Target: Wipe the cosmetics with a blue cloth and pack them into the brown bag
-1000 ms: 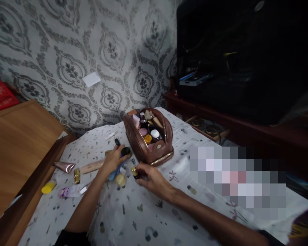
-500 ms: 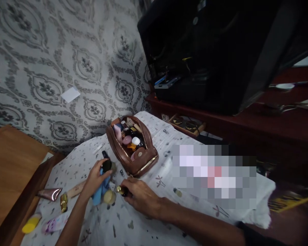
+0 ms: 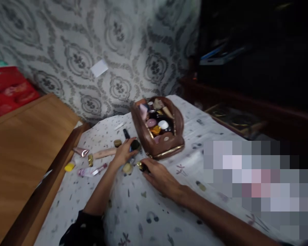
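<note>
A brown cosmetics bag (image 3: 166, 145) stands open on the patterned white cloth (image 3: 154, 212), filled with small jars and tubes. My left hand (image 3: 123, 154) is closed around a blue tube with a dark cap (image 3: 135, 145), just left of the bag. My right hand (image 3: 159, 175) lies low on the cloth in front of the bag, its fingertips pinched on a small dark bottle with a gold cap (image 3: 141, 166). A round beige jar (image 3: 127, 168) sits between my two hands.
Loose cosmetics lie to the left on the cloth: a long beige tube (image 3: 104, 153), a rose-gold tube (image 3: 80, 151), a yellow cap (image 3: 69, 166), a pink tube (image 3: 88, 171). A wooden surface (image 3: 23, 143) borders the left. Dark furniture (image 3: 248, 102) stands at the right, patterned wallpaper behind.
The view has swung back to the left and blurred. Both hands stay by the bag, keeping hold of the blue tube and the small bottle.
</note>
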{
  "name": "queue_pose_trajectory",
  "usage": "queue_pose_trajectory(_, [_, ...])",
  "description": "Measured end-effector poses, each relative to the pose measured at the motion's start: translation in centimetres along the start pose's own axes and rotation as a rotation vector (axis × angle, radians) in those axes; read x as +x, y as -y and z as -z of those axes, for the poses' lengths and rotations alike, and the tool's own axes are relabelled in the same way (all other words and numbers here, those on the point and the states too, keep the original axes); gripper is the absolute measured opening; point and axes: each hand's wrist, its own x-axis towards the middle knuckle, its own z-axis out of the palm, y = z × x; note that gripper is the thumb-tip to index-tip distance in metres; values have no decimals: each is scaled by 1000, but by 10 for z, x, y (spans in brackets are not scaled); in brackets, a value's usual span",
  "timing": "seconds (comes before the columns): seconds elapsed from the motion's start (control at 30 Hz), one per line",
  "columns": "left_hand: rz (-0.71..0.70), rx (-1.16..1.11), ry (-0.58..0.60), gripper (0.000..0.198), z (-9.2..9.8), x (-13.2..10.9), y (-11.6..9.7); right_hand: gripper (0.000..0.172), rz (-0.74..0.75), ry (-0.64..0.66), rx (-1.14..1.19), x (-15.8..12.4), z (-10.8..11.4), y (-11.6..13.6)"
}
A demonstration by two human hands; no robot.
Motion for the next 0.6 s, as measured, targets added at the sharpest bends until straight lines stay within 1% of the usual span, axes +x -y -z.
queue_pose_trajectory(0.07, [2,-5,-66,55,2,-6,0,29,27,-14,28,2,-2,-5])
queue_pose_trajectory(0.2, [0,7,-219,37,7,-25,7,27,91,-35,44,1,-2,-12])
queue_pose_trajectory(0.27, [28,41,-254,30,13,-37,12,25,114,-54,36,0,-2,-15])
queue_pose_trajectory(0.33, [75,89,-271,27,22,-49,20,24,129,-75,27,0,-3,-18])
queue_pose_trajectory(0.43, [209,192,-305,25,47,-67,39,22,138,-92,5,1,-4,-22])
queue_pose_trajectory(0.5, [346,284,-337,26,73,-82,56,21,139,-96,-9,1,-4,-22])
queue_pose_trajectory(0.6, [585,435,-365,30,117,-104,81,22,129,-111,-23,2,-4,-21])
